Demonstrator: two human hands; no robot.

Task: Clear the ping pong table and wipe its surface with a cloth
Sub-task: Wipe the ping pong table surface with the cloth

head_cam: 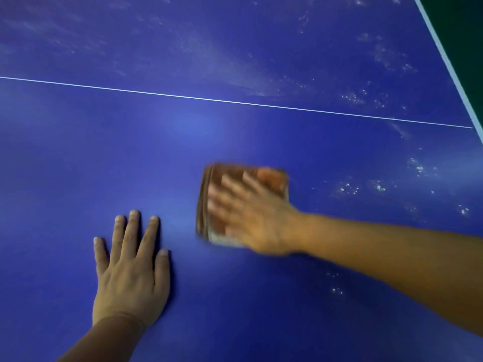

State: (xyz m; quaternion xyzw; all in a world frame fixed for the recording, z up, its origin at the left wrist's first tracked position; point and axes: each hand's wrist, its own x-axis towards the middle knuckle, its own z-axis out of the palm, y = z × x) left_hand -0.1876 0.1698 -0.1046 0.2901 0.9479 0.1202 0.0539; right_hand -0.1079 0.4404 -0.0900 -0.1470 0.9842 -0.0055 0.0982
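Blue ping pong table (104, 158) filling the view, thin white centre line (235, 101) crossing it, white edge stripe (444, 61) at two o'clock. Nothing left to clear here; wiping in hand. Pale dusty specks (347, 188) at three o'clock, more at one o'clock. Left hand (130, 267) flat, fingers straight, bracing at seven o'clock. Folded brown cloth (271, 178) at centre, pressed under right hand (251, 218), blurred, fingers spread. Next, probably: sweep toward three o'clock.

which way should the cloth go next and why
Probably to the right: the right hand presses flat on the folded cloth, and pale dusty specks lie on the blue table just right of it, while the stretch near the left hand looks clean.
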